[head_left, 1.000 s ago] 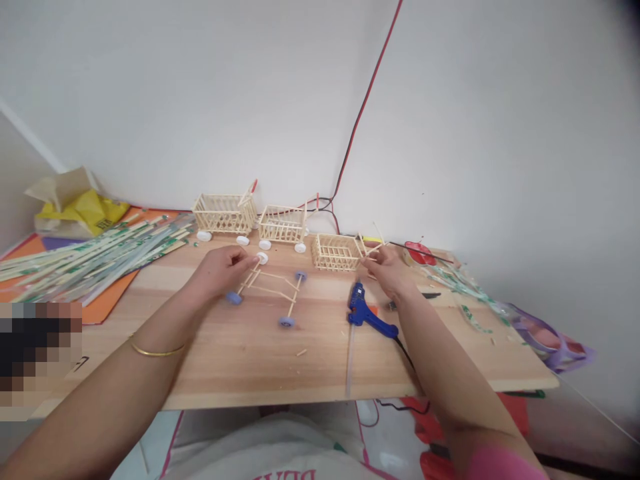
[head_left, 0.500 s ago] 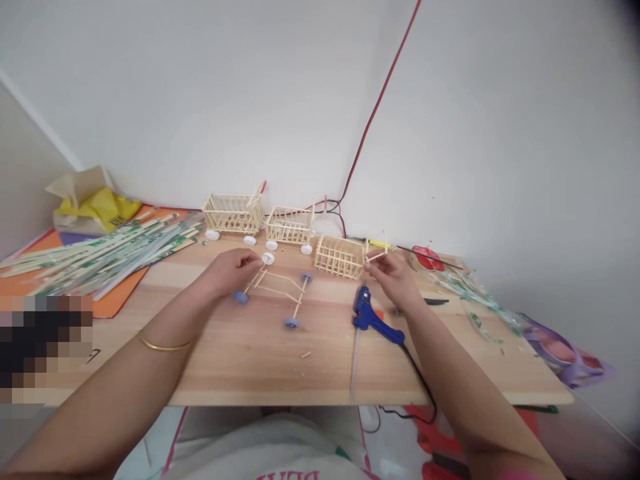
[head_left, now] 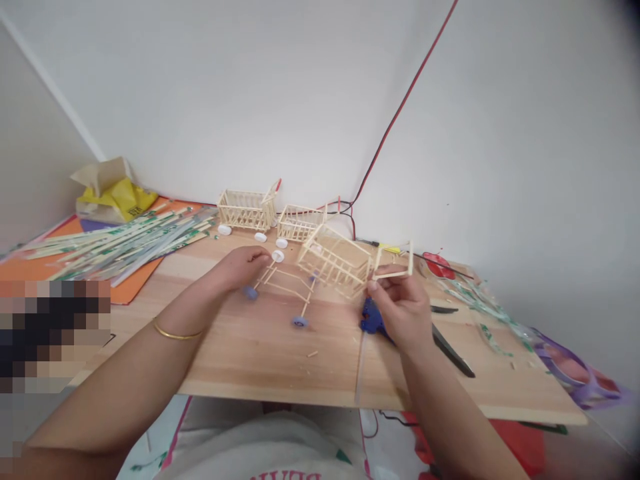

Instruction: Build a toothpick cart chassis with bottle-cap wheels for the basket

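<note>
A: What is the right hand [head_left: 407, 307] doing?

B: It is gripping a stick basket [head_left: 334, 265] by its handle end, thumb and fingers pressing together there. The handle [head_left: 395, 273] is standing up beside the fingers.

A: Is the basket sitting flat?

B: No, it is tilting in front of the right end of a wheel frame [head_left: 285, 271] and partly covering one wheel there. I'm not managing to tell whether the two are touching.

A: And the left hand [head_left: 237, 268]?

B: Its fingertips are resting right by the white wheel [head_left: 278, 256] at the frame's left end. Whether they are pinching anything, I can't tell. The hands are staying apart, with the frame and basket lying between them.

A: What is surrounding them on the table [head_left: 240, 370]?

B: A blue glue gun [head_left: 370, 317] is lying partly hidden under the right hand. Two finished-looking carts are standing near the wall: one on the left [head_left: 243, 217], another [head_left: 300, 230] peeking out behind the basket. Farther left, a pile of sticks [head_left: 135, 240] is spreading over an orange sheet [head_left: 133, 288], with a yellow bag [head_left: 123, 197] slumping behind.
</note>
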Available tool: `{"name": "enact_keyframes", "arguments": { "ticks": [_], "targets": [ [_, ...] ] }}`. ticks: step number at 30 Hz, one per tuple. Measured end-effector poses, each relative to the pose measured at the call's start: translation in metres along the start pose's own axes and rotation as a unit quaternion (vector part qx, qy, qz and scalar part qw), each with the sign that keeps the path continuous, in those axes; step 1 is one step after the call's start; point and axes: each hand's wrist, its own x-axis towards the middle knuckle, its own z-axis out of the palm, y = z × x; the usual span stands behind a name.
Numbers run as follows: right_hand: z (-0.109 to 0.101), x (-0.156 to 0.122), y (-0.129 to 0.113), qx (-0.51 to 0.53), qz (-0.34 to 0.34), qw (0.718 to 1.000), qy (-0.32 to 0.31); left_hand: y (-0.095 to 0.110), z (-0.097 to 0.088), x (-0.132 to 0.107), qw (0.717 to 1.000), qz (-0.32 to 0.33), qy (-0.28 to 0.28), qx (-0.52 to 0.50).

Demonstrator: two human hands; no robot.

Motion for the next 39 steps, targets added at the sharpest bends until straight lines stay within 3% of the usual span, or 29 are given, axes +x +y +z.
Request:
{"name": "enact_keyframes", "arguments": {
  "ticks": [5,9,24,39],
  "targets": [
    [0.034,-0.008,-0.004,0.033,-0.024,0.994,-0.098,-0.003,0.000,0.000,1.000,0.000,-0.010,0.014],
    [0.046,-0.011,0.002,0.039,-0.035,0.992,-0.118,-0.002,0.000,-0.002,0.999,0.008,-0.017,-0.028],
    [0.056,-0.015,0.013,0.023,-0.042,0.990,-0.135,0.002,-0.001,-0.004,0.993,-0.003,-0.076,-0.094],
    [0.057,-0.015,0.013,0.020,-0.070,0.987,-0.145,0.004,0.000,-0.005,0.995,0.013,-0.069,-0.075]
  ]
}}
